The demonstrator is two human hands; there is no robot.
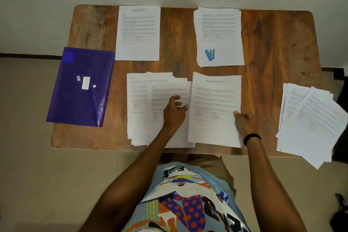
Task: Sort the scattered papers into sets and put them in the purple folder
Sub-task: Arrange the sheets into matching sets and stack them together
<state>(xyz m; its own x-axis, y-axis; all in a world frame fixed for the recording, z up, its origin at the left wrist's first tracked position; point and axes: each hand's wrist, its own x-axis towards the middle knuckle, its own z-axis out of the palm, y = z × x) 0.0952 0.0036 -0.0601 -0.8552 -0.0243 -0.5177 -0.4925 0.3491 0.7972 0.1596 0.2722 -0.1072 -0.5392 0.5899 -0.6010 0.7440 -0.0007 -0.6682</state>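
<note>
Head view shows the purple folder (81, 88) lying flat at the table's (273, 43) left edge, slightly overhanging it. Near the front edge, the left hand (174, 112) rests with its fingers loosely spread on a fanned pile of papers (139, 100). The right hand (243, 119) pinches the right edge of a titled sheet (214, 107) just beside that pile. A far stack (219, 30) carries a blue stapler (210, 54), and a loose heap (308, 118) overhangs the right edge.

Wooden table (178, 43) — purple folder (75, 103), printed paper piles (138, 32)
</note>
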